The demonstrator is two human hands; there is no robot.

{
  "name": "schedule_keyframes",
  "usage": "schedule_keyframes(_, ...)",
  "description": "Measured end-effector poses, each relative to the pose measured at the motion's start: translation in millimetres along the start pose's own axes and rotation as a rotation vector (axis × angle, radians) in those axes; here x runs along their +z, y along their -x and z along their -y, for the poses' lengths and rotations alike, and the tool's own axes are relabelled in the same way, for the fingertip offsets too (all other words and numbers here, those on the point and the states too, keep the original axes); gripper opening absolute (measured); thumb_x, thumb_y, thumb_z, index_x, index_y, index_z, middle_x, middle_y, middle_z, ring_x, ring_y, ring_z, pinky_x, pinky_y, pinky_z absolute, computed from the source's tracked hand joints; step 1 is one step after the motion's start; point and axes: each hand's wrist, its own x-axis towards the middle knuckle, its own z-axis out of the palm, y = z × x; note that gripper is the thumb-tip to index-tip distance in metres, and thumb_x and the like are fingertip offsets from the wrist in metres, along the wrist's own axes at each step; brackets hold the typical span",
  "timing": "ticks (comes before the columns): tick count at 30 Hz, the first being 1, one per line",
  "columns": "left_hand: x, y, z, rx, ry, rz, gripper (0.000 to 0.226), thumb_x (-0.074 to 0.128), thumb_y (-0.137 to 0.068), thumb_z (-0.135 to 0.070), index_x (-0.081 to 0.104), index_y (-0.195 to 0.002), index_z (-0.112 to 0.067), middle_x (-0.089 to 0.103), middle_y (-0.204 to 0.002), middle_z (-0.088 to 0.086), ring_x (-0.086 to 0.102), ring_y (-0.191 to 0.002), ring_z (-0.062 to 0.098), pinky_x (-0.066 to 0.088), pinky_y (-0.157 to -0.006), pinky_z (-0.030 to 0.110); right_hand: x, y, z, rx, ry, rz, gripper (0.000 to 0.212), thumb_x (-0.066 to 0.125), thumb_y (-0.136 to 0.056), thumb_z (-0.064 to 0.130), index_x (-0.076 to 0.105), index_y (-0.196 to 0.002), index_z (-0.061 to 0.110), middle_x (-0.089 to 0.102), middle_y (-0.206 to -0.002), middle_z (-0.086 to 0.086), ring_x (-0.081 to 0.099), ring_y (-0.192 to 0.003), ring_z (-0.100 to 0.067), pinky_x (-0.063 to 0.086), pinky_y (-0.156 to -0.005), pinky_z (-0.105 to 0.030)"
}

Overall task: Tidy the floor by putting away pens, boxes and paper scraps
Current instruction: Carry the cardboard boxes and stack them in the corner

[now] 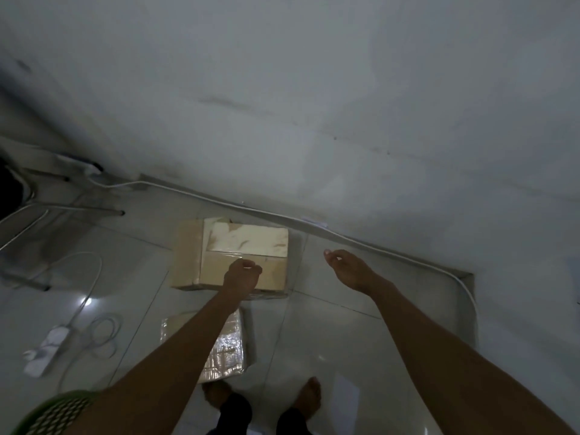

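Left hand (pixel 242 274): reaches out over the top of the cardboard box (pixel 248 238), seen from the back with the fingers curled down. Whether it grips the box, touches it or only hovers, I cannot tell.
Right hand (pixel 346 269): held out in the air, level with the left hand and well apart from it. The fingers are loosely curled and it holds nothing.
Cardboard box: on the floor tiles (pixel 329 334) directly under and beyond the left hand, close to the wall (pixel 314 105). Its pale top has a strip of glossy tape, and a second brown box side (pixel 187 255) shows against it on the side away from the right hand.
Wrapped parcel (pixel 224 348): flat on the floor under the left forearm, nearer the person than the cardboard box, with a shiny, crinkled covering.
Feet (pixel 310 394): bare, on the tiles between the two forearms.
Power strip (pixel 47 343): white, on the floor far out beyond the left arm, with white cable (pixel 94 268) looping around it.
Green basket (pixel 53 412): only its meshed rim shows, below the left elbow at the picture's edge.
Wall cable (pixel 361 241): white, running along the foot of the wall just beyond the right hand.
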Motion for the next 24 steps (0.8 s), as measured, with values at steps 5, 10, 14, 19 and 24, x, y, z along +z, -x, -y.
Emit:
schedule_keyframes(5,-53.3,-26.2,21.5,-0.038,0.060,-0.046,0.031,0.064,-0.085,-0.012,0.060,-0.114,-0.003,0.065,-0.102,0.018,0.055,-0.075,0.022,0.041,-0.065,0.025,33.8,-26.8,49.5,-0.022,0.048,0.032,0.067,0.034,-0.092,0.065,0.047,-0.138,0.017,0.047,-0.144,-0.006,0.046,-0.130,-0.023,0.033,-0.099,-0.030)
schedule_keyframes(10,-91.5,-61.6,41.2,-0.080,0.068,-0.124,0.039,0.062,-0.087,-0.020,0.054,-0.123,-0.008,0.065,-0.104,0.014,0.063,-0.091,0.027,0.053,-0.083,0.021,63.8,-73.0,85.0,-0.080,0.106,0.057,0.066,0.035,-0.092,0.063,0.049,-0.137,0.017,0.047,-0.144,-0.006,0.046,-0.130,-0.024,0.035,-0.107,-0.036)
schedule_keyframes(14,-102.6,-102.8,60.3,-0.166,0.064,-0.184,0.048,0.060,-0.087,-0.024,0.049,-0.131,-0.006,0.056,-0.130,0.017,0.054,-0.119,0.032,0.040,-0.106,0.040,81.7,-129.6,102.2,-0.071,0.195,0.120,0.074,0.033,-0.087,0.071,0.054,-0.126,0.013,0.055,-0.133,-0.009,0.051,-0.123,-0.025,0.037,-0.107,-0.042)
schedule_keyframes(19,-89.0,-172.0,100.5,-0.268,0.118,-0.217,0.050,0.059,-0.087,-0.022,0.051,-0.125,0.009,0.056,-0.127,0.028,0.054,-0.118,0.041,0.042,-0.102,0.047,106.0,-216.1,98.3,-0.101,0.247,0.133,0.097,0.024,-0.060,0.093,0.053,-0.115,0.017,0.060,-0.118,-0.009,0.056,-0.113,-0.022,0.041,-0.098,-0.035)
schedule_keyframes(24,-62.7,-244.6,136.6,-0.382,0.269,-0.277,0.048,0.062,-0.088,-0.026,0.056,-0.117,0.012,0.063,-0.106,0.025,0.059,-0.090,0.034,0.045,-0.079,0.037,136.6,-302.0,87.2,-0.203,0.325,0.065,0.100,0.024,-0.071,0.082,0.045,-0.140,0.013,0.047,-0.145,-0.009,0.046,-0.132,-0.023,0.035,-0.110,-0.037)
